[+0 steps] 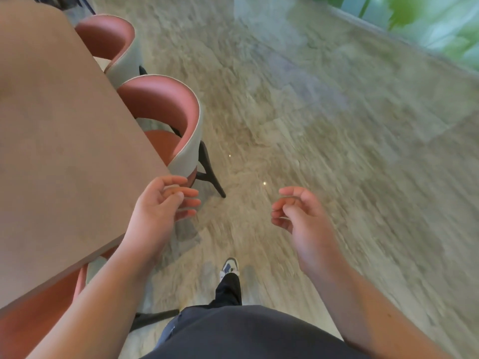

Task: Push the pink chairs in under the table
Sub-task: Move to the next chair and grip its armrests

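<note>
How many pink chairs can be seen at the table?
3: far pink curved-back chair, middle one, both along the brown table's right edge; a third under its near end. Others may be hidden.

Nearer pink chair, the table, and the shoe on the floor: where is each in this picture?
Nearer pink chair (166,104): head view, inner face of its curved backrest.
Table (64,141): head view, bare brown top.
Shoe (229,266): head view, top of the white and blue toe.

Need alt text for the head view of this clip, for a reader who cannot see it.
A person's left hand and right hand hang loosely curled and empty above a pale floor. Along the right edge of a brown table on the left, two pink chairs are tucked in; a third shows under the near corner.
</note>
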`<state>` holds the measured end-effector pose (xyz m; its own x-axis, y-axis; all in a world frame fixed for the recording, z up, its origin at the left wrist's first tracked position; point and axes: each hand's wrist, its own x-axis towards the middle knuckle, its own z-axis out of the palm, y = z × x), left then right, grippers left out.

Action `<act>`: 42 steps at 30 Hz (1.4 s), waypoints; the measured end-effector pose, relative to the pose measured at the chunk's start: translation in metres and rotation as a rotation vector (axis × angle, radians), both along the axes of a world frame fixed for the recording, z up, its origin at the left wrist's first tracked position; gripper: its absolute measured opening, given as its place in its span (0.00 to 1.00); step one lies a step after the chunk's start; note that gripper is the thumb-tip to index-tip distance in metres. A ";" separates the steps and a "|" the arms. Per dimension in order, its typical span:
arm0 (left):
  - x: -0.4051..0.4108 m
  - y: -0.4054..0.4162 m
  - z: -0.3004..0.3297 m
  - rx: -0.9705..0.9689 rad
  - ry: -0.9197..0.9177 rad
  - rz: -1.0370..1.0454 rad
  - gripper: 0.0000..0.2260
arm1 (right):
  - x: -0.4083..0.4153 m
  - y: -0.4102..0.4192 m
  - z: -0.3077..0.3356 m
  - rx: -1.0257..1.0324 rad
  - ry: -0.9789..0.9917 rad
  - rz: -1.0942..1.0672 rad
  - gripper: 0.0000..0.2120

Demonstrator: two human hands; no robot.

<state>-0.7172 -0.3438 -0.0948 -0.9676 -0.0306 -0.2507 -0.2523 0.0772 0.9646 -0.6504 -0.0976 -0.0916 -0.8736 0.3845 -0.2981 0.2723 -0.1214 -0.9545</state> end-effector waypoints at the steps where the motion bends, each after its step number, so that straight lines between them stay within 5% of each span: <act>1: -0.019 0.000 -0.002 0.002 -0.012 0.006 0.12 | -0.020 0.002 0.001 0.009 -0.004 0.010 0.17; 17: -0.279 0.029 -0.002 -0.003 -0.059 0.200 0.12 | -0.300 0.047 -0.001 0.063 0.011 0.189 0.14; 26: -0.388 0.067 -0.015 -0.016 -0.107 0.486 0.12 | -0.482 0.089 -0.025 0.100 0.002 0.483 0.15; 34: -0.419 0.083 -0.013 -0.025 -0.162 0.874 0.13 | -0.637 0.062 -0.032 0.063 -0.053 0.834 0.16; 42: -0.382 0.046 -0.028 0.093 -0.153 1.260 0.13 | -0.690 -0.050 -0.053 0.130 -0.050 1.162 0.15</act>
<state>-1.0994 -0.2979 -0.1229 -0.2429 -0.8804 -0.4073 -0.2100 -0.3622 0.9081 -1.3402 -0.1472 -0.1447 -0.7084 -0.6077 -0.3590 0.1928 0.3227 -0.9266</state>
